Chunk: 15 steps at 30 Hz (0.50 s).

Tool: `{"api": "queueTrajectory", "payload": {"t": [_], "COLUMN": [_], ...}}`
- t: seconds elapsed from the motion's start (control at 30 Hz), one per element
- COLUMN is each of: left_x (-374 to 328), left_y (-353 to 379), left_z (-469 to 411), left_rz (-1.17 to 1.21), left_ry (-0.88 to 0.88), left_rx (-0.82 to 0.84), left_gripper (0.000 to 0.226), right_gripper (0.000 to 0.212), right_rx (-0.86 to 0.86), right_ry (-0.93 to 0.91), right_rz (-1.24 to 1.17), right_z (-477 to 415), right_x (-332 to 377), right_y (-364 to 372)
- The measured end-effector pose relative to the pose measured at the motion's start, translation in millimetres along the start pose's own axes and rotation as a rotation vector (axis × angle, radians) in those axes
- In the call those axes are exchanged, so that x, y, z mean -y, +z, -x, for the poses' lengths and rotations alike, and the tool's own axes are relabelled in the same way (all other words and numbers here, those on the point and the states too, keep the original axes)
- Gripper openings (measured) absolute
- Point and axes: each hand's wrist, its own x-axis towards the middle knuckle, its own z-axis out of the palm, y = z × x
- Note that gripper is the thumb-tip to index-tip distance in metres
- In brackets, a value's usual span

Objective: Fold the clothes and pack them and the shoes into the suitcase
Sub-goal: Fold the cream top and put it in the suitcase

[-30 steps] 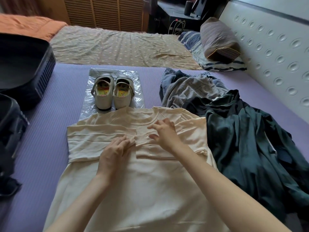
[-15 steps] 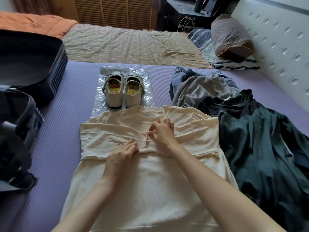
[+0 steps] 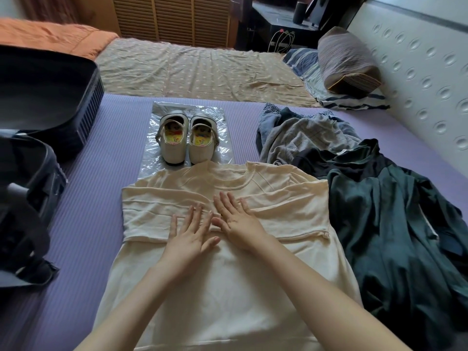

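Note:
A cream T-shirt [image 3: 228, 287] lies flat on the purple mat, both sleeves folded inward across its chest. My left hand [image 3: 188, 235] and my right hand [image 3: 236, 221] rest flat on it side by side where the sleeves meet, fingers spread, holding nothing. A pair of white shoes [image 3: 187, 140] stands on a clear plastic bag [image 3: 225, 145] just beyond the collar. The open black suitcase [image 3: 45, 105] lies at the far left. A heap of grey, blue and dark green clothes [image 3: 374, 203] lies to the right of the shirt.
A purple mat [image 3: 96, 198] covers the bed under everything. Beyond it lie a beige sheet [image 3: 197, 69], an orange blanket [image 3: 50, 36] and a striped pillow [image 3: 347, 59]. A white padded headboard [image 3: 430, 79] runs along the right. A black bag strap [image 3: 22, 206] hangs at the left.
Both hands have opened out from curled fingers to flat palms on the folded sleeves. The camera has shifted, so the scene sits further right in view.

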Motion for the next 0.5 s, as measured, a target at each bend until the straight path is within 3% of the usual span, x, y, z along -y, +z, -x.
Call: {"api": "queueTrajectory", "payload": {"t": [0.07,0.13,0.2,0.33,0.5], "left_x": [4,13,28,55,69], "left_y": [-7,-19,-26,-30,-45], "left_z": [1,11,24,48,67], "left_rz": [0.087,0.116,0.113,0.182,0.422], "left_ry": [-0.016,-0.074,-0.208,-0.461,-0.665], "left_rx": [-0.079,-0.268,-0.295,-0.210,-0.474], "left_gripper": [0.116,0.092,0.075,0.062,0.044], "right_gripper": [0.065,0.066,0.075,0.054,0.057], "right_rx": [0.001,-0.058,-0.097,-0.024,0.007], "right_ry": [-0.004,-0.012,-0.022,-0.022,0.014], "right_rz": [-0.031,-0.067,-0.093,-0.045,-0.013], "right_z": [0,2,6,12,4], "right_x": [1,2,8,18,29], "right_y": [-3,-5,-8,-7,-22]}}
